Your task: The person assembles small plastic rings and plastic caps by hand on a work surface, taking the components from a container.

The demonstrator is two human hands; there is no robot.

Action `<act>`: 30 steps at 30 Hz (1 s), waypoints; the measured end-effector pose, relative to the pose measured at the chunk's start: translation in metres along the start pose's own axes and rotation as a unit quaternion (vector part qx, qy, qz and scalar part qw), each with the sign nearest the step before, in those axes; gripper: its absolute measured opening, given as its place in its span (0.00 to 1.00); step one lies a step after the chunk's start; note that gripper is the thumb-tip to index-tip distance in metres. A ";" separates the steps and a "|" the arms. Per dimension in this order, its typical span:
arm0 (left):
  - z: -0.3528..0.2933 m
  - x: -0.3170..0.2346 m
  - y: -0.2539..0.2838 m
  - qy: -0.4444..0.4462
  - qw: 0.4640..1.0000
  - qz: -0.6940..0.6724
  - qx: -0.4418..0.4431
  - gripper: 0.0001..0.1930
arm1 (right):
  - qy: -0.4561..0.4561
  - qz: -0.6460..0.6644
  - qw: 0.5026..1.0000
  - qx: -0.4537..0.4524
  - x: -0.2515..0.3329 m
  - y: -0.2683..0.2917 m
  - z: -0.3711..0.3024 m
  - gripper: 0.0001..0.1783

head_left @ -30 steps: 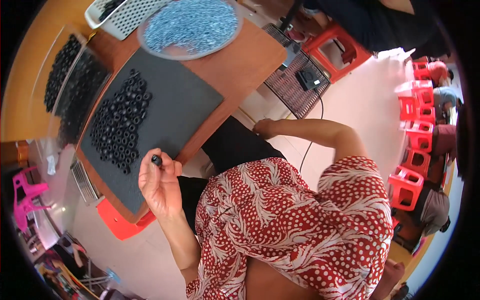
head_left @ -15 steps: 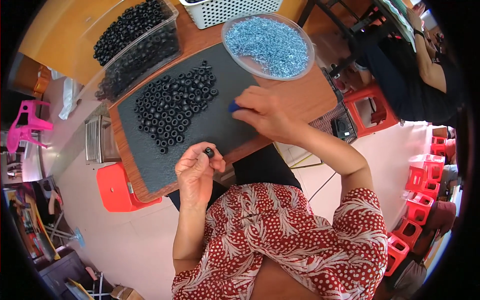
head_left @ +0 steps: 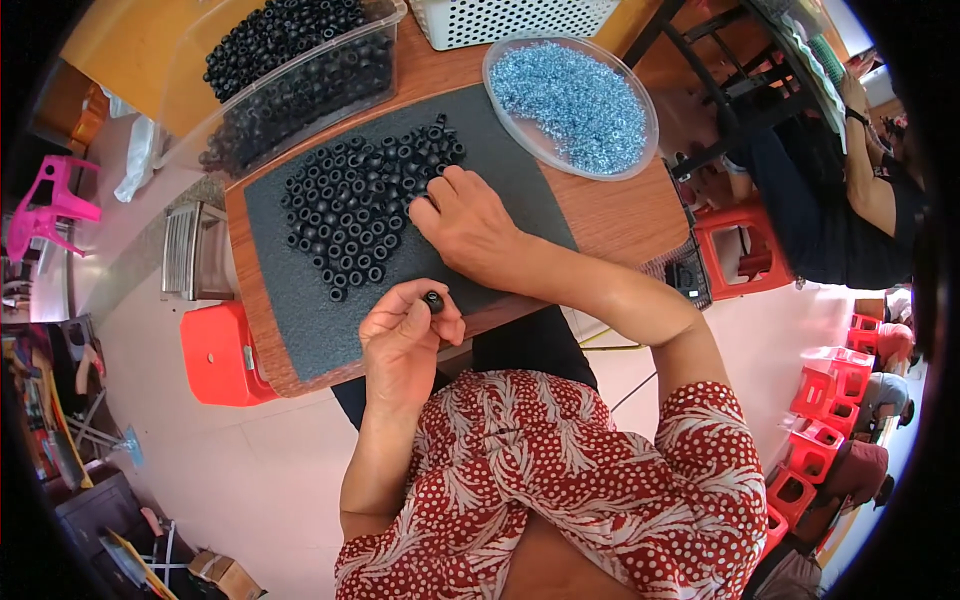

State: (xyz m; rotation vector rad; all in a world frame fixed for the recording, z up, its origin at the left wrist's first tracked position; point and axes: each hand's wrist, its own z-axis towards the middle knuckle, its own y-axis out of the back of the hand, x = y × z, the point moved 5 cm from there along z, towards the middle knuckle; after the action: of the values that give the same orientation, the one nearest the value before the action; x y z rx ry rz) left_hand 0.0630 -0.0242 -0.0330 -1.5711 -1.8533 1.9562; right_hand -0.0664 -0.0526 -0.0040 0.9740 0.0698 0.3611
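Note:
My left hand, near the front edge of the table, pinches one small black ring-shaped part between thumb and fingers, its hole facing up. Over the right edge of a loose pile of similar black rings is my right hand, its fingers curled down. The hand itself covers whatever its fingertips hold or touch. Beneath the pile lies a dark grey textured mat on the brown wooden table.
Beyond the mat stand a clear plastic bin full of black rings and a white perforated basket. A round shallow tray holds tiny bluish clear pieces. Red stools flank the table. Another person sits at far right.
My right hand has moved left to the pile; the blue item at its fingertips is now out of sight. My left hand keeps its black ring. The whole view has shifted slightly.

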 end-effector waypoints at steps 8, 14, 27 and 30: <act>0.002 -0.002 0.001 -0.017 1.000 0.016 -0.018 0.15 | -0.015 0.065 0.997 0.033 -0.006 0.014 -0.014 0.11; 0.005 -0.003 0.000 -0.019 1.000 0.009 -0.011 0.14 | -0.042 0.066 0.997 -0.015 -0.014 0.008 -0.017 0.08; 0.005 -0.009 -0.001 -0.036 0.998 0.042 -0.034 0.14 | -0.011 0.062 0.998 0.025 -0.009 0.016 -0.012 0.10; 0.005 -0.009 0.001 -0.041 0.998 0.043 -0.032 0.14 | -0.061 0.124 0.990 0.025 -0.014 0.015 -0.013 0.10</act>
State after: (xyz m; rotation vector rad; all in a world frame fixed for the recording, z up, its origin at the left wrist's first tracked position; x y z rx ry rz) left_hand 0.0648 -0.0335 -0.0298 -1.6381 -1.9285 2.0464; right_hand -0.0865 -0.0396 -0.0004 1.0554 -0.1555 0.5289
